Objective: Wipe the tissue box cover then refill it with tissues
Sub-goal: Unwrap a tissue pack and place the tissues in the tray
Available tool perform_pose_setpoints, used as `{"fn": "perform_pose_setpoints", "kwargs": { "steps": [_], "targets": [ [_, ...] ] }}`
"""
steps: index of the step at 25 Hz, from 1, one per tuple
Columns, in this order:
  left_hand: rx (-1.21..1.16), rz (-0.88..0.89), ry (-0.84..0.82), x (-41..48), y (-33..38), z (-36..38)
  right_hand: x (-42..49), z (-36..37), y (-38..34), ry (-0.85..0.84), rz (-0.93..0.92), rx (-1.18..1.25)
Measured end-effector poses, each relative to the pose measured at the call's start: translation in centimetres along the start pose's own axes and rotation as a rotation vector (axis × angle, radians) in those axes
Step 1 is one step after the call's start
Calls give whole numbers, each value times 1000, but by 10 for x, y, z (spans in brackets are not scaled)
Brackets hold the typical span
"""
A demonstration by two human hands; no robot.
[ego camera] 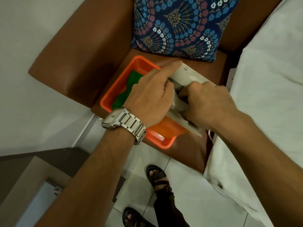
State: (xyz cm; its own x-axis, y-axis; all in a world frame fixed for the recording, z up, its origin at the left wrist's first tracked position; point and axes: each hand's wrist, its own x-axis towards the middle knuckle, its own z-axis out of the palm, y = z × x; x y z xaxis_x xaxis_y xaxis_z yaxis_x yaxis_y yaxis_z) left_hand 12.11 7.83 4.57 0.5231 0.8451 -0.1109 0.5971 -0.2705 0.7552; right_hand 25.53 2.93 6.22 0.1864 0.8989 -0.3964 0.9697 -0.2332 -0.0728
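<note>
One head-worn camera looks steeply down from close above at both hands (152,94), over a chair (78,51) seat and floor (188,190).

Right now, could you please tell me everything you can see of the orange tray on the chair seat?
The orange tray is a rectangular tub that looks like glossy plastic, with a rolled rim and rounded corners. It sits flat on the brown chair seat, set diagonally near the seat's front left. A green cloth lies inside. The left hand and the tissue box cover cover its middle.
</note>
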Motion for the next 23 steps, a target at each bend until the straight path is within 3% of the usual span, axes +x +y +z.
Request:
{"fn": "perform_pose_setpoints", "kwargs": {
  "steps": [2,6,9,14,17,23],
  "targets": [
    [-79,-31,8,1,-6,3,14,-4,2,-42,18,-30],
    [-363,-206,-139,0,-25,14,40,-12,13,-152,8,16],
    [-279,-145,-131,2,-34,34,48,-19,24,-227,-62,110],
    [-193,-166,-30,16,-37,62,55,-25,41,-190,-61,533],
    [-160,-187,40,27,-39,79,64,-21,49,-65,-29,618],
    [261,-202,169,27,-29,127,82,-12,59,52,-6,549]
  ]
}}
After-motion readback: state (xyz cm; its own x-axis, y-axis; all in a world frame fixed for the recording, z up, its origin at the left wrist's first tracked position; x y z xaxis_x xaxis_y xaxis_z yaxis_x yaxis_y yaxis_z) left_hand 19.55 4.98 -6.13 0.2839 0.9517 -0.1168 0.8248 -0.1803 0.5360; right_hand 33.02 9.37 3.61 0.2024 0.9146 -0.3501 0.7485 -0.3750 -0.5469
